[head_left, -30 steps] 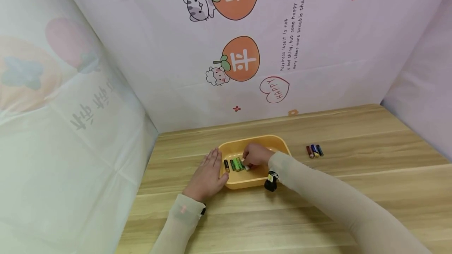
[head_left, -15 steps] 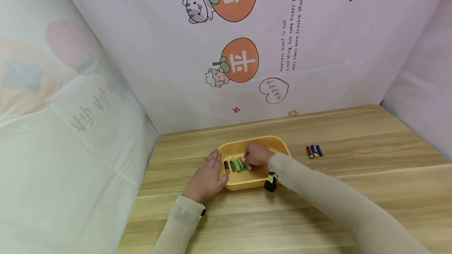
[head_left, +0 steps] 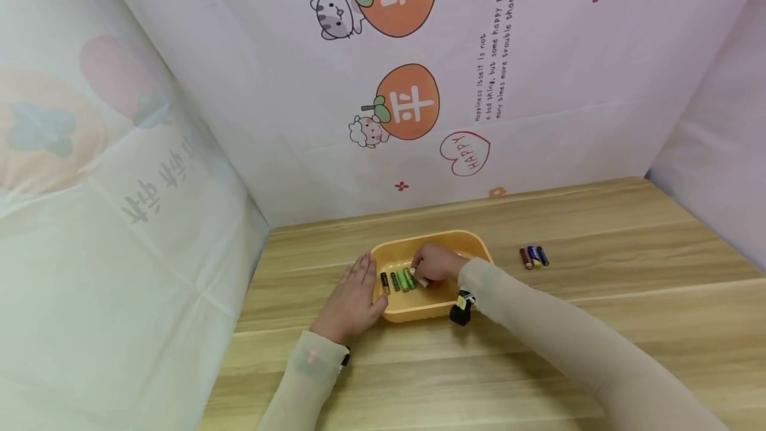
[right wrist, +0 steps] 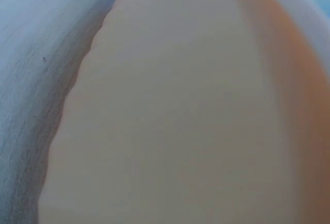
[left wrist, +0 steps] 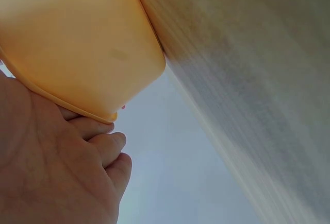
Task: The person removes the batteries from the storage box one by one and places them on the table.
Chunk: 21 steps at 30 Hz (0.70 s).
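Note:
In the head view, my left hand (head_left: 349, 301) rests along the left rim of a yellow plastic tray (head_left: 413, 314), its fingers extended. The left wrist view shows those fingers against the rim, beside the tray's outer wall (left wrist: 87, 44). My right hand (head_left: 439, 263) reaches down into the tray and pinches a pale battery (head_left: 423, 282), mostly covered by the fingers. Left of it lies a row: a black-and-copper battery (head_left: 385, 283), a dark green battery (head_left: 395, 281), a bright green battery (head_left: 403, 280) and another green battery (head_left: 409, 278). The tray's wall (right wrist: 170, 110) fills most of the right wrist view.
On the wooden table (head_left: 455, 378), right of the tray, three batteries lie side by side: a red battery (head_left: 526, 258), a blue battery (head_left: 534, 257) and a dark blue battery (head_left: 542, 256). Printed white cloth (head_left: 269, 118) walls in the back and both sides.
The pale battery under my right fingers has shifted slightly right, away from the green batteries, which now show more fully. My left hand stays on the rim.

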### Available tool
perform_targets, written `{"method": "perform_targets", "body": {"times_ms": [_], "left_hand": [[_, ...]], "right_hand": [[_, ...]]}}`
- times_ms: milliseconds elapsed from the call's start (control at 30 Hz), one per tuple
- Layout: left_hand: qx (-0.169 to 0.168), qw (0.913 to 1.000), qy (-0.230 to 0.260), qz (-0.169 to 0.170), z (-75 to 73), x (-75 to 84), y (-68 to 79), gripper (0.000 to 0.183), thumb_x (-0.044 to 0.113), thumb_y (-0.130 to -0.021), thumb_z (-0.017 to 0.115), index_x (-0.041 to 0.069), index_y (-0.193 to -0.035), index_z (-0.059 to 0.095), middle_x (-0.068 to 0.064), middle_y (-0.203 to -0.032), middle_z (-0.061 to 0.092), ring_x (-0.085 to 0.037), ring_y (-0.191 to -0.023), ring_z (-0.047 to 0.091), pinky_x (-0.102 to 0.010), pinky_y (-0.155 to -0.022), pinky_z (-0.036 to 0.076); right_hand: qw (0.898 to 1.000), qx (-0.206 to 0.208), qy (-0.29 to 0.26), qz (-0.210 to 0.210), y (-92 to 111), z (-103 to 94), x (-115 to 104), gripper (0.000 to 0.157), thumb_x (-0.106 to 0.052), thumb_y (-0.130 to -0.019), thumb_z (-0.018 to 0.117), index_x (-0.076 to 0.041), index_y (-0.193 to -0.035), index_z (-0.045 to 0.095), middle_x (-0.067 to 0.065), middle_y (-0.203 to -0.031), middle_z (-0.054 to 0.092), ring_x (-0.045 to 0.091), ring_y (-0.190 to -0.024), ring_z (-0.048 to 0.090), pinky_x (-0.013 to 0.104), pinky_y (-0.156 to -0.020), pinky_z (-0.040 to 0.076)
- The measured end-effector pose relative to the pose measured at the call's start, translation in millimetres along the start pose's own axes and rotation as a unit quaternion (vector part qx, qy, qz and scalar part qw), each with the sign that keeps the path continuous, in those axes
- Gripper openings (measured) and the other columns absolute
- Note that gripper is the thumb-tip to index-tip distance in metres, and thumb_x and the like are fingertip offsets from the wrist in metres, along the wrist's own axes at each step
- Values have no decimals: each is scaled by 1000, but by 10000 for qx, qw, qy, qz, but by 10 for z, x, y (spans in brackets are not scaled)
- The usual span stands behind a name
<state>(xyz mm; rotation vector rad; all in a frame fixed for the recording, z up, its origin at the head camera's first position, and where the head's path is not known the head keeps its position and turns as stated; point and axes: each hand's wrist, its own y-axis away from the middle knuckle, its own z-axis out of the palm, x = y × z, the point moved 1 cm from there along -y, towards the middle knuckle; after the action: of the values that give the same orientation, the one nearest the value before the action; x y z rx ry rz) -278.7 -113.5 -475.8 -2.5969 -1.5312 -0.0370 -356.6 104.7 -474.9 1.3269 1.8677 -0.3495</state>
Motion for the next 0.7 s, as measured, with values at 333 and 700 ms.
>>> {"method": "perform_targets", "body": {"times_ms": [333,700], "left_hand": [[110,9999,21,19,14,1,16,74,43,-100,39,-5,-152,20,-20,-159,13,-30,-146,11,-42,-117,13],[124,9999,22,20,13,8,10,73,43,-100,39,-4,-153,19,-18,-160,12,-28,-147,10,-41,-117,12]], "right_hand": [[9987,-45,-497,-71,52,-20,7,14,-2,-87,63,2,-99,69,8,-81,64,18,-66,60,35,-59,54],[9964,-169,-782,-268,115,-82,7,13,-1,-88,63,4,-98,68,8,-79,64,17,-64,59,31,-57,52]]}}
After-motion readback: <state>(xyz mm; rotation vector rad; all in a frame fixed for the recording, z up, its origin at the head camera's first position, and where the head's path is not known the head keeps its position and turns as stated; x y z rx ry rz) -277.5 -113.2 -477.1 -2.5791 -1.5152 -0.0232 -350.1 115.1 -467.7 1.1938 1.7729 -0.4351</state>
